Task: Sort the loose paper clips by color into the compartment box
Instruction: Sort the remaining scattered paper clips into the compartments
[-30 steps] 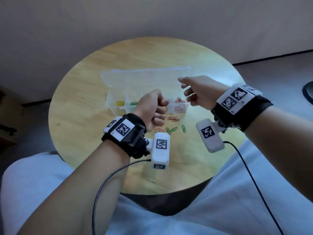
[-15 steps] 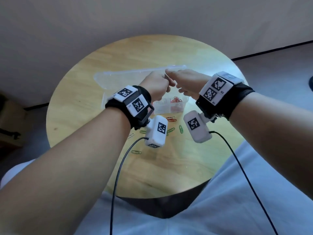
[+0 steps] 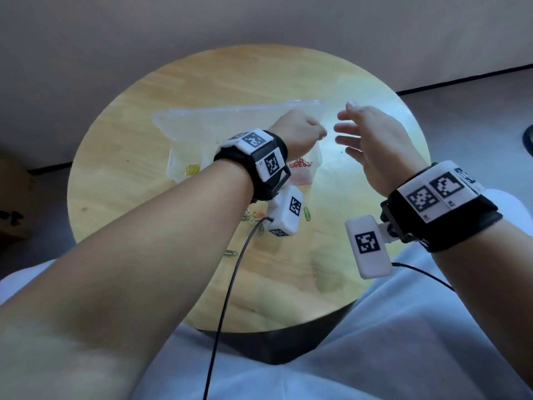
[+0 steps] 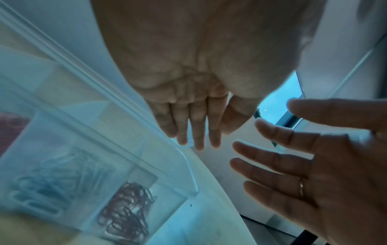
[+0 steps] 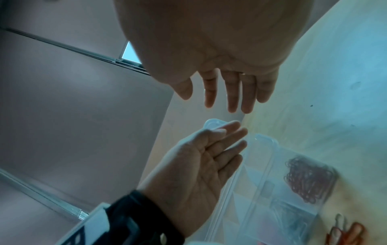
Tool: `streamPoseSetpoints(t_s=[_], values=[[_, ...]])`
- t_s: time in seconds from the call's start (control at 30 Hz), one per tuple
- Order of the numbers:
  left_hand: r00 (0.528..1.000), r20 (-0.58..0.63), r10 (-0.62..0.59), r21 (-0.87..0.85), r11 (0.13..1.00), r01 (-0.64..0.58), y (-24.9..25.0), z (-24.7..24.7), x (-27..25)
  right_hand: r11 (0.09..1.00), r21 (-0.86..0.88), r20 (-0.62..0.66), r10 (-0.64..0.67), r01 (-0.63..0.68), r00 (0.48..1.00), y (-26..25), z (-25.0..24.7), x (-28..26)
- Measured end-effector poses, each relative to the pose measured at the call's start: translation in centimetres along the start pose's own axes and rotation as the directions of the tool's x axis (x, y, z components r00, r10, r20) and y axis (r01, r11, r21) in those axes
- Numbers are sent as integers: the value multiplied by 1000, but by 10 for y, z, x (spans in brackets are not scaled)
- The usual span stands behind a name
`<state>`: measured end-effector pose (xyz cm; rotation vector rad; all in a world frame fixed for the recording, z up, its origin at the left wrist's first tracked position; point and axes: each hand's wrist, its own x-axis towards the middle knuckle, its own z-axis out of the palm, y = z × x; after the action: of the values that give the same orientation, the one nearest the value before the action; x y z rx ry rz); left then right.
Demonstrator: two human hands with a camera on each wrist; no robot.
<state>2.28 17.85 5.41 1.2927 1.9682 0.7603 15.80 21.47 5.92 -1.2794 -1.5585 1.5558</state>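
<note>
The clear compartment box [image 3: 173, 166] stands open on the round wooden table [image 3: 129, 134], its lid [image 3: 230, 119] tilted back. Red clips [image 3: 300, 163] fill the right-end compartment and yellow clips [image 3: 192, 170] a left one. My left hand [image 3: 302, 128] hovers over the box's right end. The wrist views show its fingers [image 5: 228, 140] straight and empty by the lid's corner [image 5: 263, 145]. My right hand [image 3: 363, 134] is just to its right, fingers [image 4: 272, 152] spread, holding nothing. Loose clips [image 3: 307, 213] lie in front of the box, partly hidden by my left wrist camera.
A single green clip [image 3: 230, 252] lies nearer the table's front edge. Pale clips [image 4: 52, 179] sit in the compartment beside the red clips [image 4: 127, 208]. Reddish loose clips [image 5: 347, 232] lie by the box. The wrist cables hang over my lap.
Half a second ago both hands met fingertip to fingertip above the box. They have parted: the right hand drew right and spread, the left hand's fingers straightened.
</note>
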Motion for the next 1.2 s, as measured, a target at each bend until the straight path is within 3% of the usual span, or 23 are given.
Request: streamPoseSetpoints(t_s=[0.13, 0.23, 0.43, 0.53, 0.63, 0.8, 0.9, 1.13, 1.2], values=[[984, -123, 131, -112, 983, -145, -3, -14, -25, 998, -44, 11, -34, 34, 999, 1, -1, -9], [980, -99, 175, -74, 980, -182, -10, -23, -50, 983, -181, 123, -7, 30, 992, 10, 6, -16], [997, 71, 40, 215, 975, -54, -51, -26, -91, 843, -533, 317, 130, 64, 940, 45, 23, -25], [998, 69, 4, 313, 949, -26, -72, -12, -105, 753, -651, 320, 157, 96, 934, 58, 27, -23], [996, 77, 50, 372, 925, -75, -80, 4, -108, 658, -739, 291, 116, 146, 950, 67, 31, -21], [988, 94, 120, 501, 852, -151, -73, 18, -96, 571, -796, 273, 40, 202, 961, 80, 37, -22], [987, 133, 89, 549, 823, -148, -72, 24, -88, 545, -808, 277, 18, 223, 961, 81, 37, -23], [980, 198, 25, 595, 791, -140, -71, 31, -78, 391, -880, 312, 48, 269, 949, 79, 39, -31], [980, 199, -2, 606, 786, -121, -71, 33, -78, 388, -880, 324, 67, 275, 944, 77, 39, -32]])
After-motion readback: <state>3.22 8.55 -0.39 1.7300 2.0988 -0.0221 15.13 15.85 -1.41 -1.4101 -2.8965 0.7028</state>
